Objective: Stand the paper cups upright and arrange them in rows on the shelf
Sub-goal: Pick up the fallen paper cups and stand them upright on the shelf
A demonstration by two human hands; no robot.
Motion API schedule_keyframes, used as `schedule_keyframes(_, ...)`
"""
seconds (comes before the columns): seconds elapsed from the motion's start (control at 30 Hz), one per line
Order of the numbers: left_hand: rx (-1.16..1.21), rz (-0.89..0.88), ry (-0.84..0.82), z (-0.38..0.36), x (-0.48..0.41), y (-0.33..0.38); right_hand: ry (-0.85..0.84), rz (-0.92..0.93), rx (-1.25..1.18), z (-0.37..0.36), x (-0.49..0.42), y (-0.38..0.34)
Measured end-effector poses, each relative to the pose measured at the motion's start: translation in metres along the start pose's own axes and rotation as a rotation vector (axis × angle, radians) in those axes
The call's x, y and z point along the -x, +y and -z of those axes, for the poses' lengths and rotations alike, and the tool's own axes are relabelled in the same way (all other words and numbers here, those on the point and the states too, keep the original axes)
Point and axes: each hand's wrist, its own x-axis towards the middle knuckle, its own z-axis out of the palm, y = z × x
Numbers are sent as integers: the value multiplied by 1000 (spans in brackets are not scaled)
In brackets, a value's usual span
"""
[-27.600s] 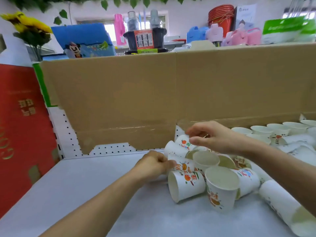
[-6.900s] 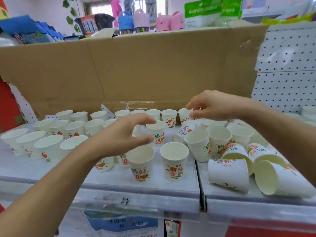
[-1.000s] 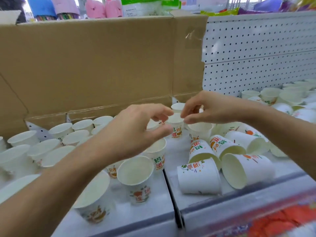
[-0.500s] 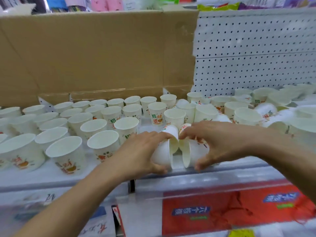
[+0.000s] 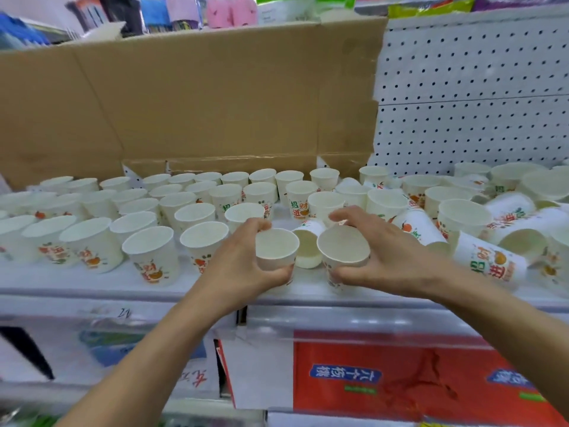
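Plainly, both hands are busy. The left hand (image 5: 243, 266) curls round one upright cup (image 5: 277, 248) at the near edge of the shelf (image 5: 92, 285). The right hand (image 5: 391, 260) wraps a second cup (image 5: 343, 245) just beside it, and a tipped cup (image 5: 308, 241) lies between them, mouth toward the near side. These cups look feather-light and thin-walled, so I'd judge a hard squeeze would dent the side. A loose hold round the wall, or a pinch at the rolled rim, seems safest, and a careless nudge could topple the neighbours. To the left, neat rows (image 5: 151, 251) stand mouth-up; to the right, fallen cups (image 5: 489, 266) lie jumbled. The shelf top is pale, smooth and flat. A cardboard sheet (image 5: 215, 97) backs it on the left and white pegboard (image 5: 477, 103) on the right.
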Motion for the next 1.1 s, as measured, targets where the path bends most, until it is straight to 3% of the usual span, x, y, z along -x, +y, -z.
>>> schedule_keyframes(0.13,-179,-15,-4,3,-1,0,-11,-18,32,-1,3,3)
schedule_keyframes(0.23,-389,-161,79,9,-5,12,-32,-63,64,7,3,6)
schedule_keyframes(0.3,-400,-260,131,16,-14,25,-43,-84,91,12,4,6)
schedule_keyframes(0.57,-760,-408,-166,8,-92,56,-70,-99,243,25,6,-2)
schedule_keyframes(0.67,-811,-459,-136,7,-108,52,-80,-104,278,28,8,-2)
schedule_keyframes(0.77,-788,-424,-93,14,-124,46,-109,-102,302,33,9,-3)
schedule_keyframes(0.87,-708,-307,-161,19,-139,36,-137,-128,243,42,2,-11)
schedule_keyframes(1.03,-745,-240,-157,15,-158,25,-46,-88,147,64,-40,-9)
schedule_keyframes(1.1,-770,-229,-140,12,-162,26,-123,-54,155,68,-62,-5)
